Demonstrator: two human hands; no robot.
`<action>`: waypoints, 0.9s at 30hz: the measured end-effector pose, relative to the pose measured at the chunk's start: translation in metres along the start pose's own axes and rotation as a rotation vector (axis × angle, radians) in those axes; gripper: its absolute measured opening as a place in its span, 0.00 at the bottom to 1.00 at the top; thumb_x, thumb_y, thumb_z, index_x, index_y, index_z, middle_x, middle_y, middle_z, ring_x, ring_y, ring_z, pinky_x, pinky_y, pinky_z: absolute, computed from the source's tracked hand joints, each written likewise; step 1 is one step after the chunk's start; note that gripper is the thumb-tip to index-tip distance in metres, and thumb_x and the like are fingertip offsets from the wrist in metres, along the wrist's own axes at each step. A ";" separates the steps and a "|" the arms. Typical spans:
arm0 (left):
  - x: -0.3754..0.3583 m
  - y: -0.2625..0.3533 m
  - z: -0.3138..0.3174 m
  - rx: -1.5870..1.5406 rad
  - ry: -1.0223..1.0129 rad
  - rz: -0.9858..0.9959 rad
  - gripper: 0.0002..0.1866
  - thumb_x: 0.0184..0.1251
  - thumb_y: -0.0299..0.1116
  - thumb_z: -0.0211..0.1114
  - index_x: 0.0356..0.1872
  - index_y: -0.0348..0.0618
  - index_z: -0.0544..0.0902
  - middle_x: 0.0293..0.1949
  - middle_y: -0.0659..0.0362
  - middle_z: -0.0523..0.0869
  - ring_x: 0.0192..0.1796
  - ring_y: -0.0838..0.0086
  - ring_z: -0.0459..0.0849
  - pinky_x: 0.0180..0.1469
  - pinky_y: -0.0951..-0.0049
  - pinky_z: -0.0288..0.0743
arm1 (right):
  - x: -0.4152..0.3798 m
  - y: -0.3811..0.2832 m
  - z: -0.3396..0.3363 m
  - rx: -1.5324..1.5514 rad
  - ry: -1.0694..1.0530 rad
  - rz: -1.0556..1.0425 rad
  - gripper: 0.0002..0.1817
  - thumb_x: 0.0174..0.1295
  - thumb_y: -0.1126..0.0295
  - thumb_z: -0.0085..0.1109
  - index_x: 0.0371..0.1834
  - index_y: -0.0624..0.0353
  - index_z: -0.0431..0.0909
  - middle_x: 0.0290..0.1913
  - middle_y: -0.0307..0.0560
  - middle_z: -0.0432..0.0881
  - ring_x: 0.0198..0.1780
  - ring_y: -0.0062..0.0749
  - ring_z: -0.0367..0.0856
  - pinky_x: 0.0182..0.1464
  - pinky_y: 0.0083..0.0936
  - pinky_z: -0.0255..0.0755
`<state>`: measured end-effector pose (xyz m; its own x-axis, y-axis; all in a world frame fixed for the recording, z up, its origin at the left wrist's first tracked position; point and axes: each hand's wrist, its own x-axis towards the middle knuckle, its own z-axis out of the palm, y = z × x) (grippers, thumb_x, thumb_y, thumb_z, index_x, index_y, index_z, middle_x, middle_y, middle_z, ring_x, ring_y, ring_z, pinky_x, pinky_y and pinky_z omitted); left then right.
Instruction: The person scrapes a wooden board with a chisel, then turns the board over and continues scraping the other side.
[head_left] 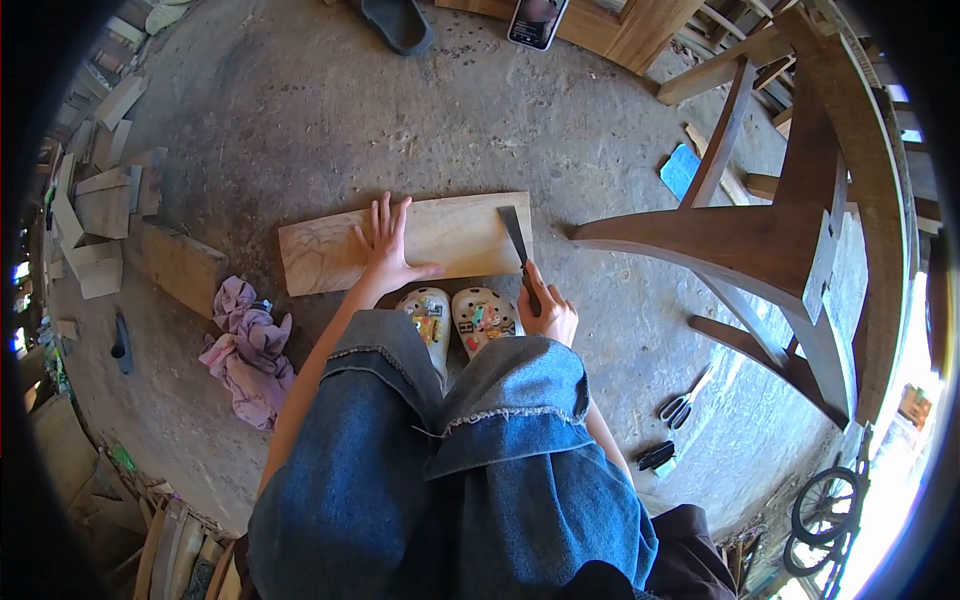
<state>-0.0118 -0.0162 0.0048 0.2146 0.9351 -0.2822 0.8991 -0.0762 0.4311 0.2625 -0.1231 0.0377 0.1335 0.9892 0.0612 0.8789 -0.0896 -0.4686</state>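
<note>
A pale wooden board (460,235) lies flat on the concrete floor, just beyond my feet. My left hand (385,248) presses down on its middle with the fingers spread. In my right hand (550,315), the fingers wrap round the handle of a putty knife (514,232). Its dark blade points away from me and rests over the right end of the board. Two pale decorated clogs (483,315) on my feet sit close to the board's near edge, between my hands.
A dark wooden furniture frame (700,232) stands on the right. A crumpled pink cloth (248,350) and wood offcuts (103,212) lie on the left. Scissors (678,410) are at the lower right; a phone (537,25) and a dark slipper (398,25) are at the far side.
</note>
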 end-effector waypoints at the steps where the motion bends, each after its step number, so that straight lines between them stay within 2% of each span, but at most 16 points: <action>1: 0.000 0.000 0.001 -0.012 0.003 0.003 0.73 0.28 0.68 0.79 0.78 0.58 0.45 0.79 0.46 0.36 0.79 0.44 0.31 0.66 0.22 0.27 | 0.001 0.001 0.000 -0.001 -0.003 -0.002 0.28 0.58 0.66 0.63 0.65 0.40 0.75 0.24 0.41 0.79 0.20 0.34 0.78 0.28 0.29 0.72; 7: -0.001 0.001 0.000 -0.012 0.005 0.010 0.73 0.28 0.68 0.79 0.78 0.58 0.45 0.79 0.45 0.36 0.79 0.44 0.31 0.66 0.21 0.27 | 0.013 -0.002 0.005 0.051 0.041 -0.003 0.28 0.58 0.66 0.63 0.65 0.40 0.76 0.25 0.41 0.80 0.21 0.34 0.79 0.30 0.30 0.72; 12: 0.000 0.002 -0.001 -0.025 -0.002 0.002 0.73 0.29 0.68 0.79 0.78 0.57 0.45 0.79 0.45 0.36 0.79 0.43 0.31 0.66 0.21 0.28 | 0.006 -0.001 -0.004 0.031 -0.046 0.035 0.27 0.58 0.66 0.62 0.64 0.40 0.77 0.26 0.42 0.81 0.22 0.34 0.80 0.31 0.31 0.73; 15: 0.000 0.001 0.000 -0.007 0.011 0.010 0.73 0.29 0.68 0.79 0.78 0.57 0.45 0.79 0.45 0.36 0.79 0.43 0.31 0.66 0.21 0.28 | 0.020 -0.006 0.006 0.029 0.005 0.019 0.26 0.58 0.66 0.62 0.64 0.41 0.77 0.26 0.42 0.81 0.23 0.34 0.81 0.31 0.31 0.73; 21: -0.001 0.003 -0.002 -0.018 0.002 0.008 0.72 0.30 0.68 0.79 0.78 0.58 0.45 0.79 0.46 0.36 0.79 0.43 0.32 0.66 0.21 0.29 | 0.005 -0.010 -0.003 0.043 -0.050 0.064 0.26 0.58 0.66 0.62 0.63 0.41 0.77 0.26 0.43 0.82 0.23 0.36 0.81 0.32 0.32 0.75; 27: 0.000 0.002 -0.002 -0.013 0.018 0.008 0.72 0.30 0.68 0.79 0.78 0.59 0.44 0.79 0.46 0.37 0.79 0.43 0.32 0.66 0.21 0.29 | 0.012 -0.014 0.007 0.018 -0.007 0.046 0.27 0.58 0.66 0.61 0.64 0.41 0.76 0.25 0.42 0.81 0.22 0.35 0.81 0.32 0.31 0.75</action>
<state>-0.0104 -0.0160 0.0076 0.2146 0.9406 -0.2631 0.8925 -0.0794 0.4440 0.2485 -0.1093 0.0394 0.1707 0.9848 0.0330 0.8635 -0.1334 -0.4864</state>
